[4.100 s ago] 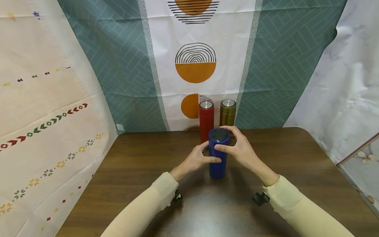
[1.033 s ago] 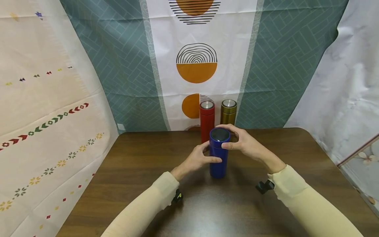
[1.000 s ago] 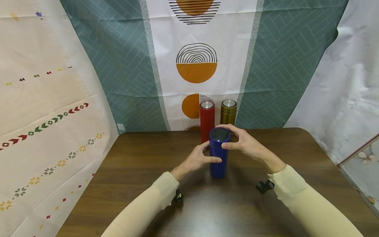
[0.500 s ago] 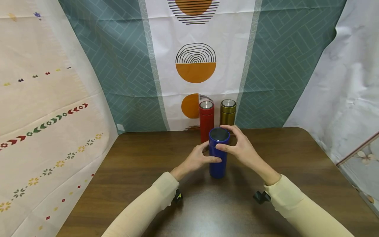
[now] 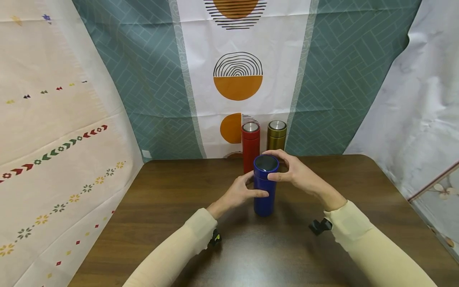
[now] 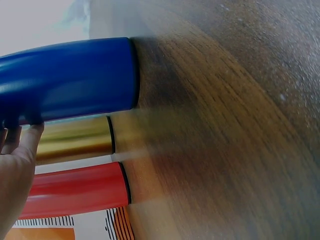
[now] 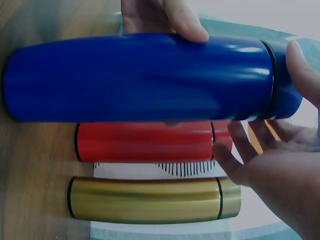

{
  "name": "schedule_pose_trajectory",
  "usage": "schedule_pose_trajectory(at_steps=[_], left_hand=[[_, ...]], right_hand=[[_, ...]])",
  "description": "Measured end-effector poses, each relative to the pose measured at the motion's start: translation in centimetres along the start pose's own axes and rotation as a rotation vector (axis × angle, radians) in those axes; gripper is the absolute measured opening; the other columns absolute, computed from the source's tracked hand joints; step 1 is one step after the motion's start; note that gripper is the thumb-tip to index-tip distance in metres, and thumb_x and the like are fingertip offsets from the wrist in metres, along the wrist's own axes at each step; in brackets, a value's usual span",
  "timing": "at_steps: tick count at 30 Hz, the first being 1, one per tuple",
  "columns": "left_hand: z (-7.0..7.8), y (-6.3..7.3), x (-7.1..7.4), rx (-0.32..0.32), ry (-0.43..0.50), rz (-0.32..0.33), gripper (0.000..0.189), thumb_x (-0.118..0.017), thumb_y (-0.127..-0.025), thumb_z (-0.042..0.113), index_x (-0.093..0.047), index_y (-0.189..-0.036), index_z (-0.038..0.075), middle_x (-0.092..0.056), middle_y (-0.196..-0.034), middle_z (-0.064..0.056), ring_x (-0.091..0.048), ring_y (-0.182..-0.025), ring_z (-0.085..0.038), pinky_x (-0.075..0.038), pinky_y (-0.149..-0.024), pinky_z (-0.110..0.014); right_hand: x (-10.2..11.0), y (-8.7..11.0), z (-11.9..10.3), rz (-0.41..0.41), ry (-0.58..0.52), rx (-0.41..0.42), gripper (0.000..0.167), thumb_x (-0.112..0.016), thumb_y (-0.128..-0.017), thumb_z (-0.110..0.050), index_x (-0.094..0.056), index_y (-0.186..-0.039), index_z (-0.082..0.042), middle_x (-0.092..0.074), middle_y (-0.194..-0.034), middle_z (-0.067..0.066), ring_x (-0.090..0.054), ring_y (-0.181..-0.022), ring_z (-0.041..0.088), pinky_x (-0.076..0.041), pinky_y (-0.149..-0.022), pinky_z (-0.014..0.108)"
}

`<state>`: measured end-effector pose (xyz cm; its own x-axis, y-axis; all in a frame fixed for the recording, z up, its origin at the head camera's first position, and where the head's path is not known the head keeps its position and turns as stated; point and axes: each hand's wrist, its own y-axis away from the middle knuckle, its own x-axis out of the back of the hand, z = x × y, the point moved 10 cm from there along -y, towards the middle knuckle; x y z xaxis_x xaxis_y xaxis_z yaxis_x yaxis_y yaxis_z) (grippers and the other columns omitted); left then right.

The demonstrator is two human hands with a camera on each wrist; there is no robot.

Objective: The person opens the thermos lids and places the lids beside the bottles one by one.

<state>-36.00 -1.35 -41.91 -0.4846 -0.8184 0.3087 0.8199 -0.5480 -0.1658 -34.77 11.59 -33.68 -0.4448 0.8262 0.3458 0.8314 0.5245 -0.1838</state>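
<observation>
A blue thermos flask [image 5: 264, 205] with a dark, glossy top stands upright on the wooden table. My left hand [image 5: 237, 192] grips its body from the left, thumb across the front. At the top, my right hand [image 5: 298, 175] holds the lid [image 7: 285, 100], thumb in front and fingers behind. A thin dark seam runs between lid and body in the right wrist view. Behind the blue flask stand a red thermos flask [image 5: 250, 145] and a gold one [image 5: 276, 137], both with silvery tops. The gold flask's lower part is hidden by my right hand and the blue flask.
The brown table [image 5: 172, 187] ends at a back edge against a green and white patterned curtain [image 5: 165, 79]. Cream cloth with embroidered motifs [image 5: 57, 151] hangs at the left, and pale cloth [image 5: 426, 91] at the right.
My right hand turned around the lid, wrist inward half a second ago, and is now turned back with the wrist farther right. The left hand and the blue flask have stayed in place.
</observation>
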Motion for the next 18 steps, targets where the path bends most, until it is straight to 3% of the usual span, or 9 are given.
schedule_pose_trajectory(at_steps=[5, 9, 13, 18], left_hand=[[0.1, 0.0, 0.0, 0.01, -0.001, 0.005, 0.069, -0.082, -0.092, 0.027, -0.051, -0.153, 0.02, -0.061, -0.147, 0.002, -0.057, -0.135, -0.021, -0.045, -0.113, -0.049], [0.2, 0.0, 0.0, -0.001, -0.002, 0.002, 0.068, -0.082, -0.092, 0.024, -0.051, -0.153, 0.02, -0.059, -0.149, 0.003, -0.057, -0.135, -0.021, -0.046, -0.113, -0.048], [0.3, 0.0, -0.1, -0.012, 0.0, -0.006, 0.068, -0.081, -0.093, 0.022, -0.05, -0.154, 0.02, -0.058, -0.15, 0.002, -0.057, -0.136, -0.021, -0.047, -0.112, -0.049], [0.3, 0.0, -0.1, -0.022, 0.008, -0.011, 0.068, -0.081, -0.093, 0.02, -0.05, -0.154, 0.019, -0.058, -0.15, 0.001, -0.057, -0.135, -0.021, -0.047, -0.111, -0.048]], right_hand=[[-0.2, 0.2, 0.2, -0.023, -0.001, -0.022, 0.072, -0.077, -0.095, -0.025, -0.041, -0.157, -0.019, -0.045, -0.155, 0.01, -0.037, -0.146, 0.038, -0.036, -0.114, 0.068], [-0.4, 0.6, -0.1, 0.075, 0.102, -0.009, 0.083, -0.081, -0.091, -0.032, -0.036, -0.159, -0.017, -0.044, -0.154, 0.011, -0.043, -0.14, 0.037, -0.04, -0.111, 0.066], [-0.5, 0.9, -0.6, 0.202, 0.2, 0.009, 0.08, -0.083, -0.089, -0.033, -0.04, -0.153, -0.013, -0.046, -0.147, 0.011, -0.048, -0.129, 0.033, -0.043, -0.107, 0.062], [-0.2, 1.0, -0.9, 0.258, 0.237, 0.013, 0.074, -0.085, -0.088, -0.031, -0.046, -0.148, -0.012, -0.051, -0.141, 0.009, -0.05, -0.126, 0.031, -0.043, -0.107, 0.06]])
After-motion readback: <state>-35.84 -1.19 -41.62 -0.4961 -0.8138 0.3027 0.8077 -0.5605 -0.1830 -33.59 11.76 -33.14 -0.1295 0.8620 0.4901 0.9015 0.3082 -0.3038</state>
